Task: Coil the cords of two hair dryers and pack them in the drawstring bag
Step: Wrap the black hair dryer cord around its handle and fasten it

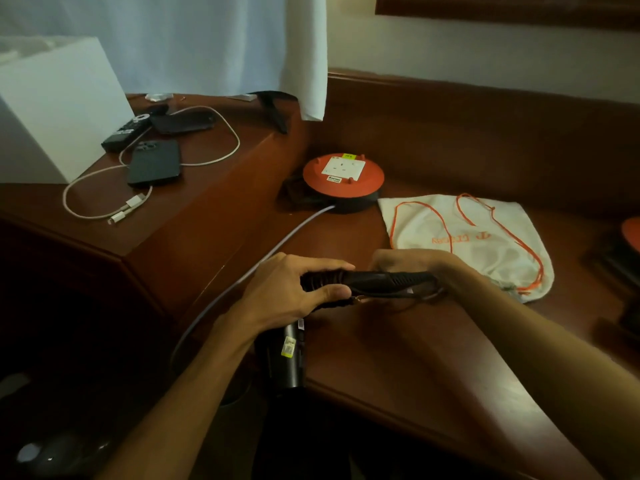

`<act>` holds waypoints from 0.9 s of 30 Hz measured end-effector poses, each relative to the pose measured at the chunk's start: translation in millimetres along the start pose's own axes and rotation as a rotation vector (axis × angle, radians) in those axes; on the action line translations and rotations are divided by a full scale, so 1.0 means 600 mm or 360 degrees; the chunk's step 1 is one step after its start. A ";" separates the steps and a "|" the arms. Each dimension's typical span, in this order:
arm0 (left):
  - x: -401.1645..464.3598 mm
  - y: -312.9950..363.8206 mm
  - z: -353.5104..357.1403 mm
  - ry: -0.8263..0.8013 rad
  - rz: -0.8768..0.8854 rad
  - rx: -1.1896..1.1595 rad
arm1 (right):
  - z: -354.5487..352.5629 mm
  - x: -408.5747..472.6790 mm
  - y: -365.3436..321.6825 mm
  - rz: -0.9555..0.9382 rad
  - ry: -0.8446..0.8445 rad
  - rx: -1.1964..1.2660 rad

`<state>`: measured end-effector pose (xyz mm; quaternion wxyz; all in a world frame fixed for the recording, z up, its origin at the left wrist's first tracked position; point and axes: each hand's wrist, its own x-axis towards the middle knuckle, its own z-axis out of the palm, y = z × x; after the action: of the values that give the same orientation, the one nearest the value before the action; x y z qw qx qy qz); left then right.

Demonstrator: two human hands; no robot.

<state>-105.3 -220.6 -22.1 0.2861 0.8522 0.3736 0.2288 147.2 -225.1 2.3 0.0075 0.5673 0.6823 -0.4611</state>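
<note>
Just in front of the drawstring bag, we grip the hair dryer: left hand around its coiled cord, right hand closed on its far end.

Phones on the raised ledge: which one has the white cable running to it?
The nearer phone, lying camera-side up closest to the ledge's front, with the white cable looping to its near end. The farther dark phone lies beside the remote.
</note>
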 end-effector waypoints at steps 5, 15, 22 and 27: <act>0.011 0.003 0.006 -0.0061 0.0005 0.0217 | -0.015 0.015 -0.014 -0.0017 -0.0124 -0.0115; 0.049 0.036 0.013 -0.0417 -0.0149 0.0758 | -0.056 0.008 -0.056 0.0062 -0.0113 -0.0062; 0.084 0.018 0.012 -0.0577 -0.0297 0.0684 | -0.029 -0.003 -0.075 0.0024 0.0337 -0.0134; 0.082 0.008 0.023 -0.0449 -0.0208 0.0763 | -0.008 -0.028 -0.068 -0.0014 0.0530 -0.0194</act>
<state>-64.2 -189.9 -20.5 0.1398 0.8930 0.4278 -0.0057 123.9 -232.0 39.0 -0.0732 0.6313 0.7033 -0.3187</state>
